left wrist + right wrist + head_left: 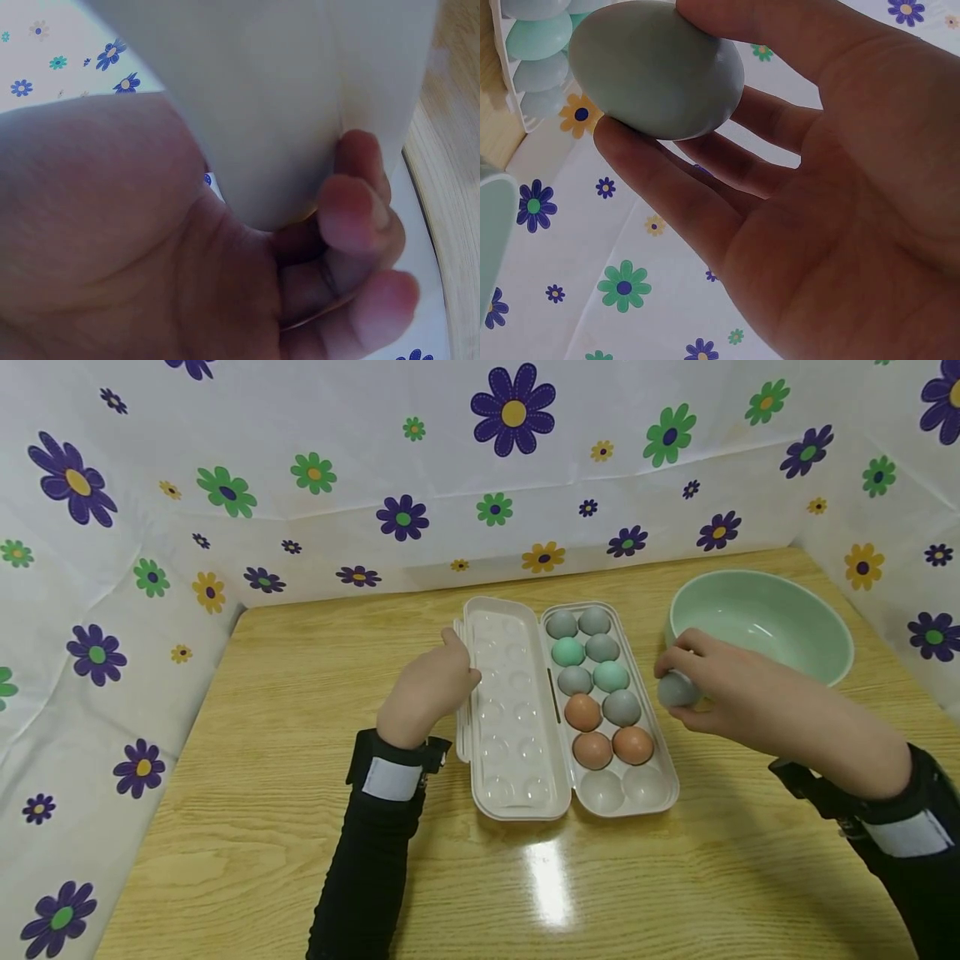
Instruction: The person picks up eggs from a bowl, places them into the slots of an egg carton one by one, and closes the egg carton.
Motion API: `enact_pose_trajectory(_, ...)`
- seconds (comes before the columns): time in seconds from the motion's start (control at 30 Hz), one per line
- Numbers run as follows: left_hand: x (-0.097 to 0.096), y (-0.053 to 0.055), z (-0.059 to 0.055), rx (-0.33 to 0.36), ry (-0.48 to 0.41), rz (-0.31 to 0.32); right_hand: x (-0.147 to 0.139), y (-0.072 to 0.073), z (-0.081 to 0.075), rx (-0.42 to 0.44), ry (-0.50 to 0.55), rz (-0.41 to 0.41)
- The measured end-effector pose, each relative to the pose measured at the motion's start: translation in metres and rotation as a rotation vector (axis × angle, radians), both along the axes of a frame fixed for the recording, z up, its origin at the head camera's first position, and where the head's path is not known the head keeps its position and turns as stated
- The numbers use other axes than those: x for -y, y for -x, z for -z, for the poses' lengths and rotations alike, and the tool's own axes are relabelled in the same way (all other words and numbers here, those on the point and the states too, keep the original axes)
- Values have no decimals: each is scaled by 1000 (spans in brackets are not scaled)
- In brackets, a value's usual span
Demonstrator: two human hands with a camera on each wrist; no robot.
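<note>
An egg carton (645,787) of white plastic lies unfolded on the table. Its lid (517,735) is at the left. Several grey eggs (622,707), two mint-green eggs (567,652) and three brown eggs (633,745) sit in the cups; the two nearest cups are bare. My left hand (429,689) grips the lid's left edge; in the left wrist view its curled fingers (352,214) wrap the white plastic. Just right of the carton, my right hand (738,689) holds a grey-green egg (656,71) between thumb and fingertips, raised above the table.
A pale green bowl (836,631) stands at the back right, partly behind my right hand and forearm. The wooden table (300,760) ends at a flower-print cloth (330,518) hung along the back and both sides.
</note>
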State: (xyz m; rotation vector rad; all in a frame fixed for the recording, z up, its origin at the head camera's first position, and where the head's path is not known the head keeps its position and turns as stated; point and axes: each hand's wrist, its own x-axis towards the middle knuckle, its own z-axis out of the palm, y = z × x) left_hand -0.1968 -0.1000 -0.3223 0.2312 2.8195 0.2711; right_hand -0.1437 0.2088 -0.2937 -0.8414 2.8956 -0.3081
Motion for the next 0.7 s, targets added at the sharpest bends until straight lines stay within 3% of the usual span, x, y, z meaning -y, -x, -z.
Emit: enact_pose_trajectory(0.7,0,-3,-2,-1,-1,1,9,-9,7,-34,10,-56)
